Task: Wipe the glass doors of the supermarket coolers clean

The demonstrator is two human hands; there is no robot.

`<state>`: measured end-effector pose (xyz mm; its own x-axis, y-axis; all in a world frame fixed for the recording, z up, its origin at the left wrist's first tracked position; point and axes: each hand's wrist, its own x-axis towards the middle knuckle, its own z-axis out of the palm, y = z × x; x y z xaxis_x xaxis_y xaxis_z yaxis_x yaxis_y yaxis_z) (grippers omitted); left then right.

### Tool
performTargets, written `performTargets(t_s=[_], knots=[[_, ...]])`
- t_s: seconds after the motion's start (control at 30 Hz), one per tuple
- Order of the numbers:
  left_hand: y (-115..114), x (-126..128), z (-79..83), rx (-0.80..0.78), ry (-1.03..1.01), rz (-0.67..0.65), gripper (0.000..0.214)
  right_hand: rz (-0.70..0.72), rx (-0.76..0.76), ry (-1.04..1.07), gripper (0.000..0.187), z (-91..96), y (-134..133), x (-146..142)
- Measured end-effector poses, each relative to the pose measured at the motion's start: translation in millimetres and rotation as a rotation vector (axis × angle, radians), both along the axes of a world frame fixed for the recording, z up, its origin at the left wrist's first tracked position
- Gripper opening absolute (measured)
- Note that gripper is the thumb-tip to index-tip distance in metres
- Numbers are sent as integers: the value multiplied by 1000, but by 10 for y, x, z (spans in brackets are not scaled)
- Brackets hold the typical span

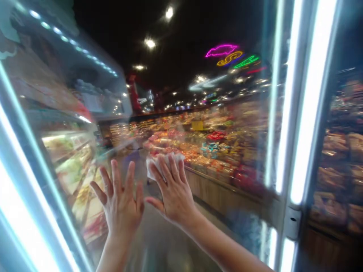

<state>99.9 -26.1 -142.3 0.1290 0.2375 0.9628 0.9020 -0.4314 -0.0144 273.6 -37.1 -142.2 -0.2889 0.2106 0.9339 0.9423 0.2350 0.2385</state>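
I face an open glass door of a lit refrigerated case in a supermarket. My left hand lies flat against the glass with its fingers spread and nothing in it. My right hand presses a white cloth or paper towel flat onto the glass, fingers stretched out over it. The two hands sit side by side, almost touching, near the lower middle of the pane.
Bright light strips run along the door frame at right and along the frame at left. Shelves of packaged food fill the case at right. Through the glass I see produce displays, an aisle floor and neon ceiling signs.
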Motion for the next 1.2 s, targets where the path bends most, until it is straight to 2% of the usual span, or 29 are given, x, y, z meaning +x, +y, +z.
performTargets(t_s=[0.1, 0.17, 0.27, 0.43, 0.57, 0.63, 0.73, 0.8, 0.97, 1.13, 1.2], knots=[[-54, 301, -353, -32, 23, -2, 86, -28, 9, 13, 98, -331, -35, 437], [-76, 529, -521, -52, 19, -11, 88, -56, 9, 63, 97, -360, -40, 752], [-103, 917, -624, -62, -11, -31, 91, -102, -3, 143, 95, -355, -53, 1152], [-162, 1534, -758, -95, -34, -65, 91, -63, -35, -51, 93, -745, -142, 1710], [-211, 1852, -943, -94, -80, -19, 91, -146, -17, 179, 86, -860, -222, 2243], [-232, 1953, -1024, -89, -93, -1, 91, -175, -31, 265, 83, -940, -252, 2413], [-258, 2055, -1110, -98, -100, 13, 92, -157, -56, 246, 79, -1171, -295, 2522], [-273, 2106, -1143, -107, -109, 26, 92, -140, -59, 234, 78, -1257, -313, 2593], [-311, 2213, -1186, -144, -119, 54, 96, -126, -15, 331, 79, -1076, -325, 2787], [-312, 2175, -1227, -146, -128, 52, 95, -106, -80, 323, 80, -1084, -377, 2536], [-302, 2099, -1233, -122, -146, 45, 91, -116, -107, 341, 85, -995, -368, 2428]])
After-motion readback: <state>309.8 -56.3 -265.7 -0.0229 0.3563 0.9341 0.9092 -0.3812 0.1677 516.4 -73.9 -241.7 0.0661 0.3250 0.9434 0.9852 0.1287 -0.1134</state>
